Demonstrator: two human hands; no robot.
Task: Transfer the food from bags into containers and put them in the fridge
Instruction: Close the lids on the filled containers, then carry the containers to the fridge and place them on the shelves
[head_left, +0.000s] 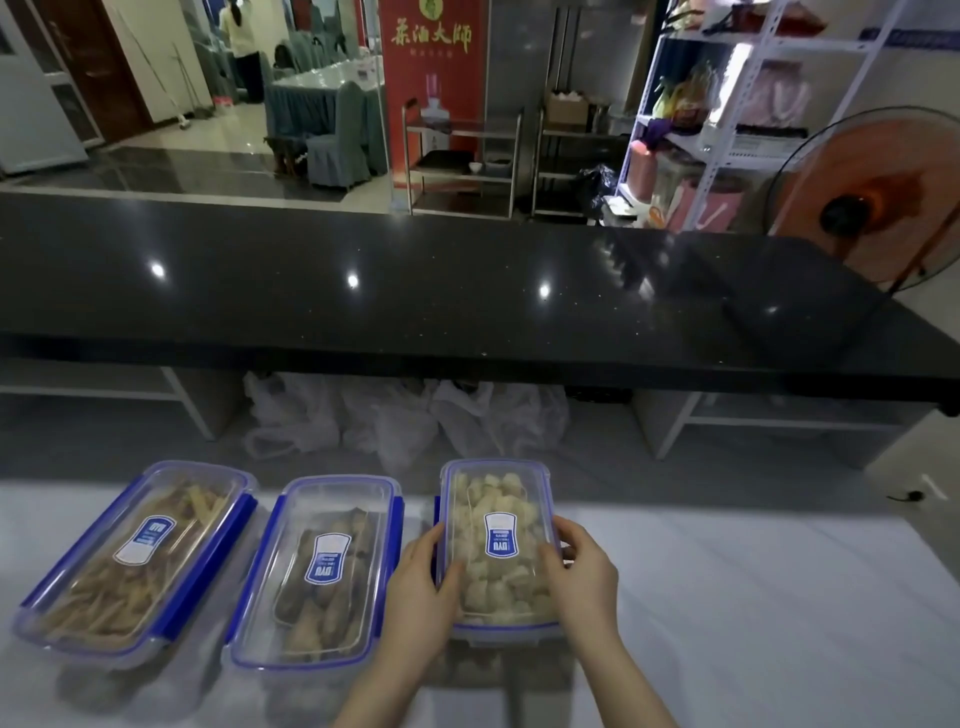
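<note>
Three clear lidded containers with blue clips stand in a row on the white table (727, 597). The left container (140, 556) holds pale yellow strips. The middle container (322, 566) holds dark brown pieces. The right container (498, 545) holds light puffy chunks. My left hand (421, 587) grips its left side, thumb on the lid. My right hand (582, 571) grips its right side, fingers curled over the edge. The lid lies on this container; its side clips are hidden by my hands.
Several white plastic bags (410, 421) lie under the black counter (467, 291) beyond the table. An orange fan (878, 202) stands at the right, with a white shelf rack (727, 114) behind it. A person stands far off at the back left.
</note>
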